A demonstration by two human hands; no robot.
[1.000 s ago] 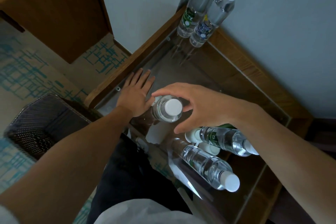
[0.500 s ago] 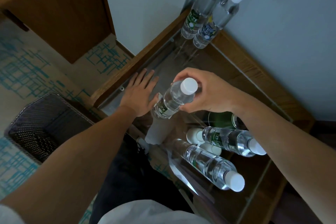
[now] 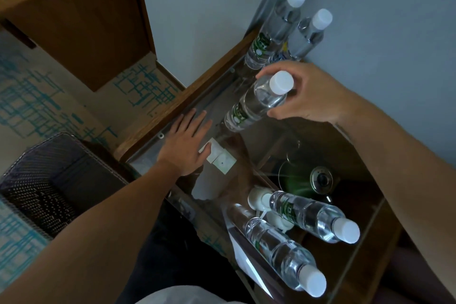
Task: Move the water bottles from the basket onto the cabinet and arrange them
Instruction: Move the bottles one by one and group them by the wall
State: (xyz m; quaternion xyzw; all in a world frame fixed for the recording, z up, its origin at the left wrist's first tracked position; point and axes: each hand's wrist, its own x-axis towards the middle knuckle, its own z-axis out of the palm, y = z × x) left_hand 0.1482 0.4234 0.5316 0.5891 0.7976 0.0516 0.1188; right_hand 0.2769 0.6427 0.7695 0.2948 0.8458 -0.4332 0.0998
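My right hand (image 3: 309,97) grips a clear water bottle (image 3: 256,103) with a white cap by its shoulder, holding it tilted just above the glass-topped wooden cabinet (image 3: 172,108). Two bottles (image 3: 274,32) (image 3: 306,34) stand in the far corner against the wall. Two more bottles (image 3: 313,217) (image 3: 281,252) stand near the cabinet's front edge. My left hand (image 3: 183,143) lies flat, fingers spread, on the glass at the left side. The dark woven basket (image 3: 32,180) sits on the floor at lower left; its inside looks dark.
A small white square pad (image 3: 220,159) lies on the glass beside my left hand. A green round object with a metal knob (image 3: 308,180) shows under the glass. A wooden furniture panel (image 3: 81,20) stands at upper left over patterned carpet (image 3: 37,96).
My right hand has lifted the bottle off the glass and carried it away from me toward the two bottles in the far corner. My left hand stays flat on the glass.
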